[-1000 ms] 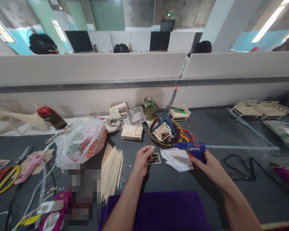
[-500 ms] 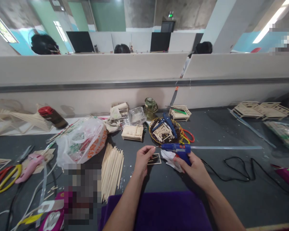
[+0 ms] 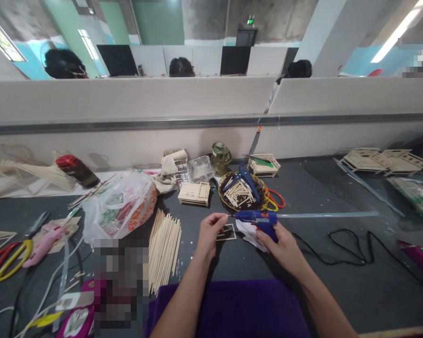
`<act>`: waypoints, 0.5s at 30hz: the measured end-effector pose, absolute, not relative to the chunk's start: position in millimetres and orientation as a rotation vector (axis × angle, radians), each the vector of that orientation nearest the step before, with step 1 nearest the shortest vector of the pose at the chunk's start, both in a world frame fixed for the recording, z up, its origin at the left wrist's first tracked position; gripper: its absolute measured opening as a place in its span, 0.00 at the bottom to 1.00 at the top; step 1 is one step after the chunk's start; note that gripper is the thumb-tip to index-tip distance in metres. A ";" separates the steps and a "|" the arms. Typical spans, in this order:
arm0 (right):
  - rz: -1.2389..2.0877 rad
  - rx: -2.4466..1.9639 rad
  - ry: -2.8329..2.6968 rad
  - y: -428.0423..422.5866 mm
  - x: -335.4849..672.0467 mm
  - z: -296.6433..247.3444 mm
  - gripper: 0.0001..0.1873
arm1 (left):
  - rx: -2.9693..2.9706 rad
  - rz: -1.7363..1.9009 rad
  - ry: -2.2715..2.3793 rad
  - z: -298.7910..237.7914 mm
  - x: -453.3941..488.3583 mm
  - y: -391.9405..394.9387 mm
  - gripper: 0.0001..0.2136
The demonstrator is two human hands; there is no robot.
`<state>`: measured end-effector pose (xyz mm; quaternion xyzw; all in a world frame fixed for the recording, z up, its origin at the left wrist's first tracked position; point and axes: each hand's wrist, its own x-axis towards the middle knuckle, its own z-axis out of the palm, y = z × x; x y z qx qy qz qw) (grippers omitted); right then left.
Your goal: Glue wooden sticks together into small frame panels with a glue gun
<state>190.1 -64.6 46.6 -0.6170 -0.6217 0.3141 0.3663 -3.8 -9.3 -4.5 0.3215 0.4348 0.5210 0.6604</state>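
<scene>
Glossy blue plastic glue gun (image 3: 256, 218), pale matt wooden sticks (image 3: 164, 249), crinkled shiny plastic bag (image 3: 120, 206) (translucent), matt grey tabletop (image 3: 338, 263), purple cloth (image 3: 239, 307)

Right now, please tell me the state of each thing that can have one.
glue gun, held in right hand, nozzle pointing left.
stick frame, on the table, edge pinched by left hand.
red-capped bottle, capped, lying tilted.
plastic bag, crumpled, filled.
loose sticks, lying flat in a pile.
</scene>
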 end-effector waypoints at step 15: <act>0.782 -1.587 -1.597 -64.6 190.0 44.5 0.22 | 0.732 1.179 0.972 -3.8 -4.1 -9.6 0.13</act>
